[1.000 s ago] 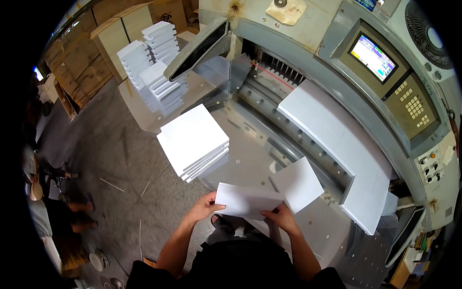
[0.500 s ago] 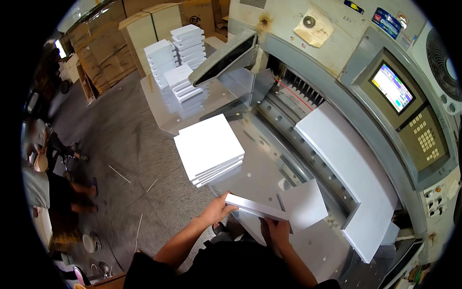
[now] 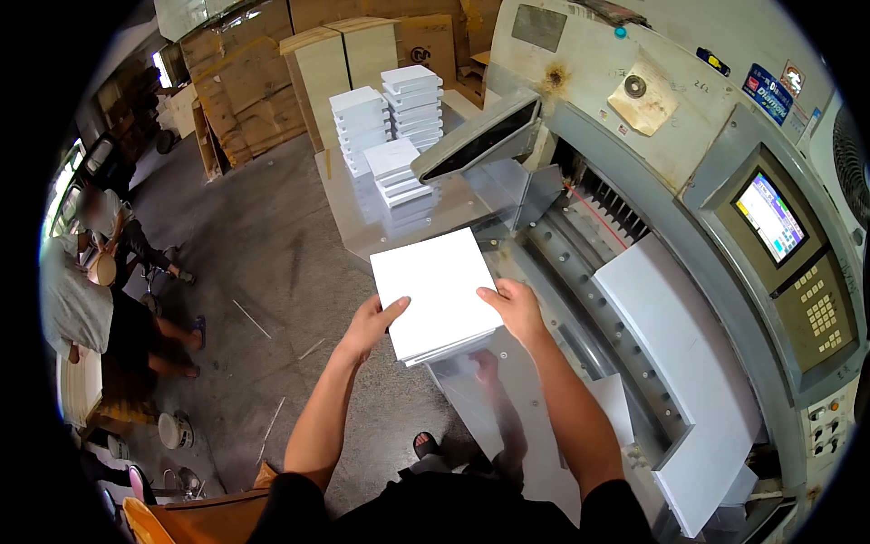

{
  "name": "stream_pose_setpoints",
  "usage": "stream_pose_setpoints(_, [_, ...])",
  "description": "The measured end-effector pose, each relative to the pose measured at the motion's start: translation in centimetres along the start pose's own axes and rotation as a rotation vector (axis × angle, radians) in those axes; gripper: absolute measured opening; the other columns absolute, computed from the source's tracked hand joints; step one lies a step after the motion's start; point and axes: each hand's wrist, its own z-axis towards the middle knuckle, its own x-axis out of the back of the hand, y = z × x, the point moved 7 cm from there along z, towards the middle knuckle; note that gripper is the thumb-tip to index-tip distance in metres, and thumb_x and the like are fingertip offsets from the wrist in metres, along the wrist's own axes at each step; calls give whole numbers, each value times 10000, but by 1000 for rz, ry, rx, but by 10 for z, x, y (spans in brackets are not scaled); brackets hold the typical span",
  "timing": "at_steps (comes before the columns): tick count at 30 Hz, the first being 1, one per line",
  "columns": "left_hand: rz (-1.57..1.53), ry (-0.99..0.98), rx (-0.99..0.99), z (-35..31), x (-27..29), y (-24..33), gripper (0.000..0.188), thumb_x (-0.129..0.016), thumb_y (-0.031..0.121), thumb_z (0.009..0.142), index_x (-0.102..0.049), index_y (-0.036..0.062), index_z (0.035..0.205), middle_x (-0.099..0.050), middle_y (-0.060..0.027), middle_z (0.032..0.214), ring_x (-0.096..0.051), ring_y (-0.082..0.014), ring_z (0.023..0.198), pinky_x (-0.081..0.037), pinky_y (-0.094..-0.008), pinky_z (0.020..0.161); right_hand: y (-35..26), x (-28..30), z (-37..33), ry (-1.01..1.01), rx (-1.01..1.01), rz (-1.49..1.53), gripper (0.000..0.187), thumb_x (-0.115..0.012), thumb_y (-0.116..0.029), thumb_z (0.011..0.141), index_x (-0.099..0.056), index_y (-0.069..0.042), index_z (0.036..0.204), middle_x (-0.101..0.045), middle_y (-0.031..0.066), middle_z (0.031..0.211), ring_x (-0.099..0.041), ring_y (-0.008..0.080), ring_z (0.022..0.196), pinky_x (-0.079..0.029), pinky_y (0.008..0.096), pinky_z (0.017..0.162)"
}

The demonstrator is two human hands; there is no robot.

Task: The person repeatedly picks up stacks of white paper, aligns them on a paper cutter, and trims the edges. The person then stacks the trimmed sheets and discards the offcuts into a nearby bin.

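Observation:
A neat stack of square white paper [image 3: 438, 290] is at the near end of the metal table, its lower layers slightly out of line. My left hand [image 3: 370, 325] grips its left edge, the thumb lying on the top sheet and the fingers hidden at the side. On the opposite edge my right hand [image 3: 513, 306] holds on the same way. I cannot tell whether the top layer rests on the pile or is just above it. Farther right, a wide white paper block [image 3: 675, 363] lies on the bed of the cutting machine [image 3: 589, 313].
Notched piles of white paper [image 3: 361, 122] stand on the far side table [image 3: 353, 213]. A tilted guard panel [image 3: 480, 136] juts out beside them. A loose white sheet [image 3: 612, 403] lies right of my forearm. A control screen [image 3: 770, 218] is at right; people [image 3: 77, 299] are at far left.
The tilted paper block in my hands has gone from in front of me to the stack, where both hands now hold the top edges. The view has shifted slightly.

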Motion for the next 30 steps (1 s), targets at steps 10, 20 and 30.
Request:
stream_pose_setpoints(10, [149,-74,235,33,18,-36,599,-687,540,879,-623,-40,1015,-595,-48,751,-532,-104,649,-431,-245,551,44,-22,35,44,-119,-228,408,-728,-396,856,-672,7,882,-683,96,774,-640,205,720,-486,349,671])
stream_pose_setpoints(20, [84,91,253,39,29,-56,660,-716,585,828,-641,-14,1096,-672,-96,897,-621,-186,793,-496,-335,724,24,-2,18,323,171,-386,347,-660,-366,900,-679,-25,961,-686,163,852,-669,333,801,-507,413,728])
stream_pose_setpoints(30, [-222,409,28,-41,65,-120,405,-593,481,946,-589,86,857,-488,21,680,-435,-93,600,-352,-271,562,230,271,-236,584,-660,-661,456,-712,-326,808,-634,33,1078,-664,211,1031,-640,353,931,-502,426,820])
